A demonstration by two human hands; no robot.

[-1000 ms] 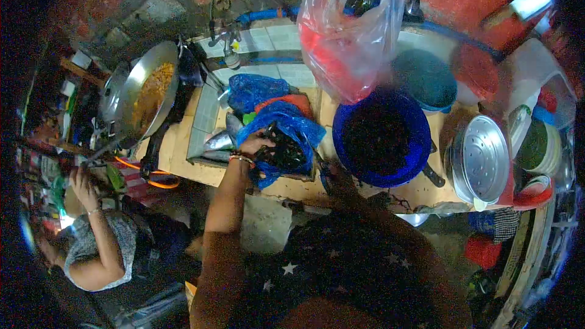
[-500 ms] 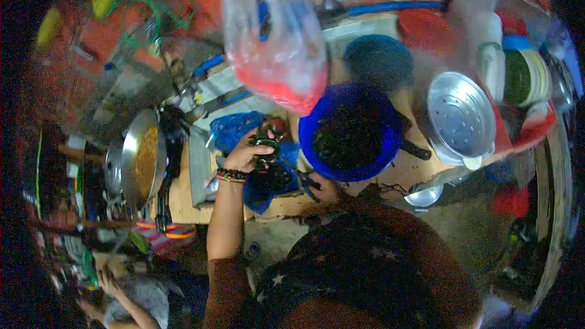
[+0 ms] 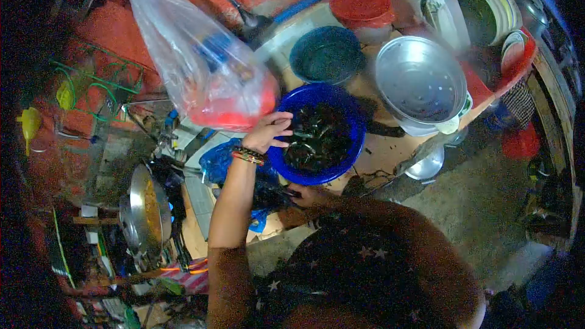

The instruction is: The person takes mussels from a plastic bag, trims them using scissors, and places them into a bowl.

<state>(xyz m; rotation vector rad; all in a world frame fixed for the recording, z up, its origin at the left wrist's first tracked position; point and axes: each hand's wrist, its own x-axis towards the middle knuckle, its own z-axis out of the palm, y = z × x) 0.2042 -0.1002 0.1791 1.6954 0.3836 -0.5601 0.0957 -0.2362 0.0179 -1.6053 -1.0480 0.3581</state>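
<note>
My left hand [image 3: 270, 132], with bracelets at its wrist, is over the left rim of the blue basin [image 3: 361, 146]. Its fingers are spread and hold nothing. Dark, shiny pieces [image 3: 317, 137] fill much of the basin; I cannot make out exactly what they are. Low beside the basin, my right hand [image 3: 303, 195] is closed round the dark handles of what look like scissors [image 3: 285, 191]. Their blades are hard to see against the dark contents of the blue plastic bag [image 3: 258, 219] on the left.
A clear plastic bag [image 3: 213, 73] with red contents hangs behind the basin. Further right are a teal basin [image 3: 326, 55], a red tub [image 3: 364, 6] and a metal strainer pot [image 3: 420, 82]. A wok [image 3: 149, 210] with food stands at left. A knife lies right of the basin.
My left hand has moved from the blue plastic bag to the blue basin and opened, letting go of a dark piece. The view has swung right, and the other person has left it.
</note>
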